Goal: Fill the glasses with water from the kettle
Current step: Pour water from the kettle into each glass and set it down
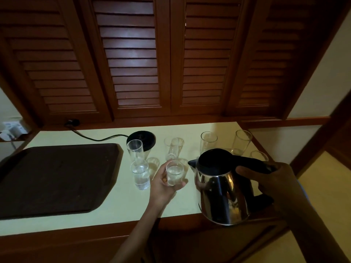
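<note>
My right hand (275, 184) grips the black handle of a steel kettle (222, 190), held upright above the counter's front edge, spout pointing left. My left hand (163, 184) holds a clear glass (174, 172) with water in it, just left of the spout. To its left stands another glass with water (140, 174), and behind that a tall glass (135, 149). Three more glasses stand further back: one in the middle (173, 148), one right of it (208, 142) and one at the far right (242, 142). A further glass rim (259, 155) shows behind the kettle handle.
A dark tray (53, 179) covers the left of the pale counter (117, 204). The black kettle base (141, 139) sits at the back with its cord (95, 138) running to a wall plug. Louvred wooden doors (133, 63) rise behind the counter.
</note>
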A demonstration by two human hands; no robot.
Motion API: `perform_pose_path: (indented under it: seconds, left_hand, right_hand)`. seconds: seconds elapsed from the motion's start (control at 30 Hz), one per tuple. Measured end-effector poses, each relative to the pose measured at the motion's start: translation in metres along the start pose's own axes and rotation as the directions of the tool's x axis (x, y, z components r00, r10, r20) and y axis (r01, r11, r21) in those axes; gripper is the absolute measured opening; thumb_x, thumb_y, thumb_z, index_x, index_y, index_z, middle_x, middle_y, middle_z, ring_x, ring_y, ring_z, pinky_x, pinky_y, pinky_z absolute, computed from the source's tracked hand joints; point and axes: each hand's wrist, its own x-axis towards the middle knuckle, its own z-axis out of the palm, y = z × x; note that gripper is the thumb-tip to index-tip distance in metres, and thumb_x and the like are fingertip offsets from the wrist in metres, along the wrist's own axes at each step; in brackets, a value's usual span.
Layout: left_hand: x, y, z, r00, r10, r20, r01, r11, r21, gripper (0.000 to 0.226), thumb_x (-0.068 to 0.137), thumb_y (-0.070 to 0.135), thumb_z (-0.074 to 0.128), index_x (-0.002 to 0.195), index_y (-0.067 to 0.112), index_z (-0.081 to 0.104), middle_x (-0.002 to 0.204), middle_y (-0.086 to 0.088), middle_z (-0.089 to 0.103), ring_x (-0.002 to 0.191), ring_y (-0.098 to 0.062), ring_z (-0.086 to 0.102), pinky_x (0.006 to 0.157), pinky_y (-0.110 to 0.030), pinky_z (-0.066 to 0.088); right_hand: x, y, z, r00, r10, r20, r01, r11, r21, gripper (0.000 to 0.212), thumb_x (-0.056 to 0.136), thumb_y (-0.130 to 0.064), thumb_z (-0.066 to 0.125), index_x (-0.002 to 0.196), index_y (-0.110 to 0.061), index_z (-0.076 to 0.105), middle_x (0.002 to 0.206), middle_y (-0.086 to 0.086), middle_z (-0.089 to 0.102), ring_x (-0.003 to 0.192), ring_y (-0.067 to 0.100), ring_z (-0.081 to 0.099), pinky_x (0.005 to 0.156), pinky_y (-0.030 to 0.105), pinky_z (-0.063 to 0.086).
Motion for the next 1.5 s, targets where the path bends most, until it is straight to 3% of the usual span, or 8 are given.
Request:
perform_pose_path:
  seconds: [0.1, 0.47, 0.67, 0.8, 0.97, 1.13, 1.3, 1.5]
  left_hand:
    - [-0.015, -0.003, 0.007, 0.998, -0.022, -0.056, 0.027, 0.995, 0.096, 0.114, 0.060, 0.011, 0.096, 0.152, 0.027, 0.030, 0.133, 0.016, 0.061, 0.121, -0.007, 0.064, 0.098, -0.032, 0.056]
    - [-0.096, -0.012, 0.063, 0.994, -0.050, -0.097, 0.063, 0.989, 0.132, 0.032, 0.080, -0.002, 0.082, 0.099, 0.021, 0.069, 0.106, 0.000, 0.075, 0.098, -0.016, 0.072, 0.081, -0.005, 0.050]
    - [-0.052, -0.007, 0.115, 0.995, 0.016, -0.099, -0.008, 0.997, 0.075, 0.083, 0.076, 0.015, 0.090, 0.146, 0.027, 0.048, 0.140, 0.004, 0.059, 0.129, -0.015, 0.058, 0.107, -0.035, 0.053]
    - [-0.022, 0.002, 0.131, 0.995, 0.083, -0.054, -0.075, 0.988, 0.138, 0.110, 0.066, 0.044, 0.090, 0.158, 0.023, 0.034, 0.157, 0.009, 0.042, 0.142, -0.010, 0.042, 0.115, -0.031, 0.039]
    - [0.001, 0.004, 0.149, 0.996, 0.089, -0.003, -0.089, 0.994, 0.062, 0.092, 0.066, 0.020, 0.093, 0.147, 0.022, 0.048, 0.144, 0.014, 0.053, 0.139, -0.015, 0.050, 0.113, -0.027, 0.042]
    - [0.010, 0.006, 0.155, 0.997, 0.077, 0.004, -0.077, 0.996, 0.033, 0.074, 0.069, 0.015, 0.088, 0.134, 0.026, 0.056, 0.136, 0.009, 0.064, 0.131, -0.014, 0.060, 0.092, -0.021, 0.056]
    - [0.008, 0.008, 0.149, 0.998, 0.068, 0.013, -0.068, 0.997, 0.032, 0.070, 0.070, 0.014, 0.089, 0.132, 0.025, 0.057, 0.127, 0.007, 0.070, 0.122, -0.015, 0.066, 0.091, -0.026, 0.057]
    - [-0.016, 0.009, 0.126, 0.998, 0.067, 0.018, -0.068, 0.997, 0.028, 0.077, 0.051, 0.032, 0.092, 0.121, 0.031, 0.063, 0.113, 0.004, 0.076, 0.107, -0.010, 0.071, 0.092, -0.029, 0.057]
  right_hand:
    - [0.002, 0.001, -0.008, 0.999, 0.023, 0.030, -0.024, 0.999, 0.030, 0.066, 0.045, -0.037, 0.083, 0.094, 0.005, 0.069, 0.034, -0.006, 0.049, 0.027, 0.001, 0.039, 0.033, 0.015, 0.034]
    - [0.017, 0.021, -0.068, 0.999, -0.011, 0.044, 0.008, 0.999, 0.053, 0.117, 0.021, -0.058, 0.095, 0.101, 0.021, 0.060, 0.052, 0.009, 0.047, 0.032, 0.007, 0.035, 0.034, 0.019, 0.030]
    - [0.028, 0.033, -0.097, 0.998, -0.039, 0.045, 0.037, 0.999, 0.035, 0.137, 0.004, -0.076, 0.086, 0.101, 0.018, 0.064, 0.050, 0.007, 0.046, 0.030, 0.006, 0.034, 0.034, 0.017, 0.028]
    - [0.030, 0.037, -0.110, 0.998, -0.031, 0.050, 0.029, 0.999, 0.034, 0.120, 0.004, -0.078, 0.085, 0.090, 0.005, 0.075, 0.044, 0.003, 0.042, 0.030, 0.007, 0.032, 0.038, 0.016, 0.028]
    - [0.029, 0.033, -0.121, 0.997, -0.002, 0.077, 0.001, 1.000, 0.008, 0.085, 0.028, -0.055, 0.087, 0.087, 0.005, 0.074, 0.039, 0.000, 0.041, 0.030, 0.008, 0.032, 0.044, 0.019, 0.028]
    - [0.031, 0.036, -0.128, 0.993, -0.063, 0.096, 0.064, 0.998, -0.007, 0.116, 0.021, -0.073, 0.089, 0.098, 0.013, 0.070, 0.040, -0.001, 0.047, 0.029, 0.003, 0.037, 0.036, 0.017, 0.032]
    - [0.033, 0.030, -0.126, 0.980, -0.020, 0.198, 0.023, 1.000, -0.012, 0.043, 0.062, -0.024, 0.088, 0.093, 0.004, 0.076, 0.031, -0.006, 0.048, 0.024, 0.001, 0.040, 0.033, 0.009, 0.030]
    - [0.038, 0.031, -0.118, 0.974, -0.108, 0.197, 0.106, 0.994, 0.022, 0.095, 0.025, -0.067, 0.090, 0.078, 0.009, 0.074, 0.044, 0.006, 0.047, 0.027, 0.004, 0.033, 0.033, 0.013, 0.028]
